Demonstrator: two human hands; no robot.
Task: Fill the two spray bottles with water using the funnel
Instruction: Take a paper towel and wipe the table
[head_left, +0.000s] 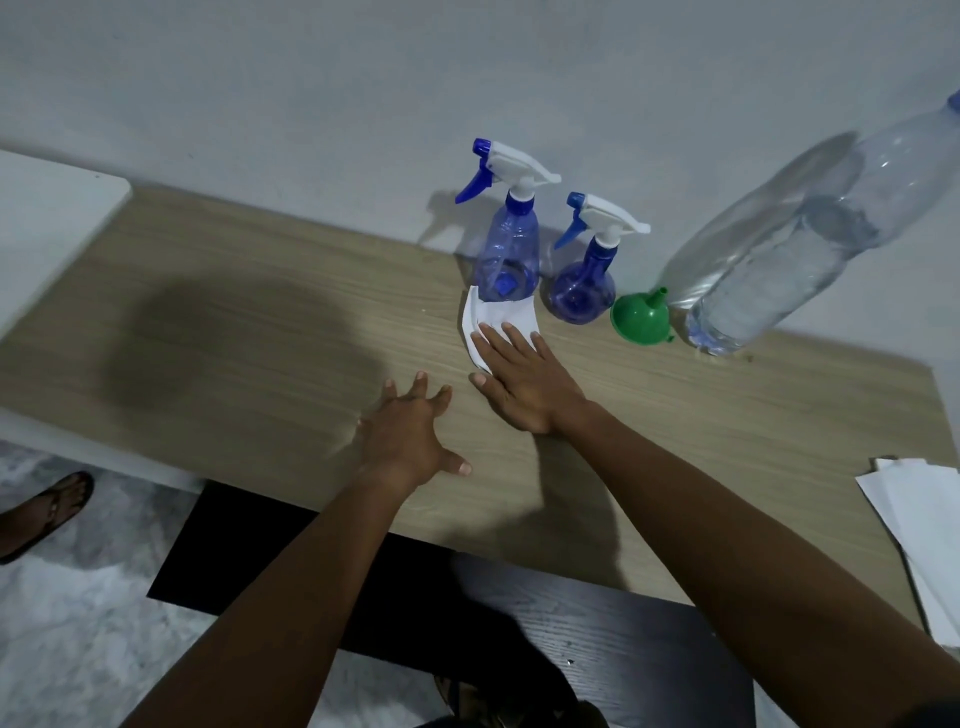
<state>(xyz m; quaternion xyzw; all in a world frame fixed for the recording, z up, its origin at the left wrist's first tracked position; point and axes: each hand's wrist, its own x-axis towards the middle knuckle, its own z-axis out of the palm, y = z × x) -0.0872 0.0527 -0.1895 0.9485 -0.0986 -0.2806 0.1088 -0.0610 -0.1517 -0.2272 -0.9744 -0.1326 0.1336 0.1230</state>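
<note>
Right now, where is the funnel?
In the head view, the funnel sits right of centre on the table, between the smaller spray bottle and the water bottle.

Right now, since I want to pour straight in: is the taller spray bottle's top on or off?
On. The white-and-blue trigger top sits on the neck of the taller spray bottle.
</note>
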